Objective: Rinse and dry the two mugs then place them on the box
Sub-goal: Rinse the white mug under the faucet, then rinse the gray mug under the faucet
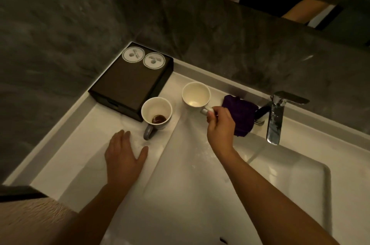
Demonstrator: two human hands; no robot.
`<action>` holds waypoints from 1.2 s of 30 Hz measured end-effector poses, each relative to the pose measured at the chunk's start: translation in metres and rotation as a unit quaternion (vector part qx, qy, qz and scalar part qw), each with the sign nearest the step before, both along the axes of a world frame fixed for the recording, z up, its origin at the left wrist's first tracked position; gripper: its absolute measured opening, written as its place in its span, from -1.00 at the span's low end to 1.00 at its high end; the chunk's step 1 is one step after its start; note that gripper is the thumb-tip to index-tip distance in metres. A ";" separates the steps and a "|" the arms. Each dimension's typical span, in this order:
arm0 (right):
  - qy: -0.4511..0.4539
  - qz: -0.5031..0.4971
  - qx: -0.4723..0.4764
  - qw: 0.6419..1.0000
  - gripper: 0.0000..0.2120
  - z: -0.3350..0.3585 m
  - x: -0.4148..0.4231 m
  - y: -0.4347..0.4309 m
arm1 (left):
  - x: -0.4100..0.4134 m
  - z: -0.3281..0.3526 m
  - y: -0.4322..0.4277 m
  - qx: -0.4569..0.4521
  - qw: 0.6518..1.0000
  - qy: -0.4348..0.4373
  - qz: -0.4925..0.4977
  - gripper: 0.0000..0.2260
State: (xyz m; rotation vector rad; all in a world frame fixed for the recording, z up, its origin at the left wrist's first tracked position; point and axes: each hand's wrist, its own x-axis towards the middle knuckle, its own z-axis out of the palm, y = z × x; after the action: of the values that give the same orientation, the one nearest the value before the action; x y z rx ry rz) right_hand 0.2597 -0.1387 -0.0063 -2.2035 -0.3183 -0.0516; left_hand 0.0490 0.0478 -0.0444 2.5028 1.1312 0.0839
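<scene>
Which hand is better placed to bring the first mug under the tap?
The right hand. It already pinches the handle of the empty mug, and the tap is on its side. The left hand lies flat on the counter, holding nothing, near the mug with brown dregs.

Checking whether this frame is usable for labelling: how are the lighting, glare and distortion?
Head view: dim, warm light; glare only on the chrome faucet; wide-angle bending curves the counter edge; the wall is smeared and soft; both mugs, one with dark dregs and one held by the right hand, stay readable.
</scene>
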 end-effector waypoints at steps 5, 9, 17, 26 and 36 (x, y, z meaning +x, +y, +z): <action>0.005 -0.006 -0.008 1.000 -0.87 -0.003 0.013 0.018 | 0.010 -0.009 0.025 0.038 0.996 0.064 -0.047 -0.17; 0.014 -0.003 0.001 1.000 -0.87 -0.002 0.017 0.027 | 0.011 -0.011 0.027 0.050 0.994 0.078 -0.057 -0.11; 0.055 -0.099 0.050 0.992 -0.71 0.008 -0.024 0.035 | 0.013 -0.013 0.029 0.057 0.991 0.096 -0.074 -0.13; 0.178 0.059 0.018 0.982 -0.54 0.014 -0.128 0.095 | 0.010 -0.013 0.031 0.042 0.990 0.099 -0.094 -0.04; 0.120 0.065 0.009 0.991 -0.91 0.004 -0.124 0.082 | 0.010 -0.010 0.030 0.040 0.991 0.097 -0.085 -0.24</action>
State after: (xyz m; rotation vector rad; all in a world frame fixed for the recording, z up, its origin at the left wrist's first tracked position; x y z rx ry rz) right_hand 0.1358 -0.0567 -0.0019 -2.1389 -0.3235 0.2780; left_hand 0.0587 0.0777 -0.0548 2.7163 0.9989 -0.1685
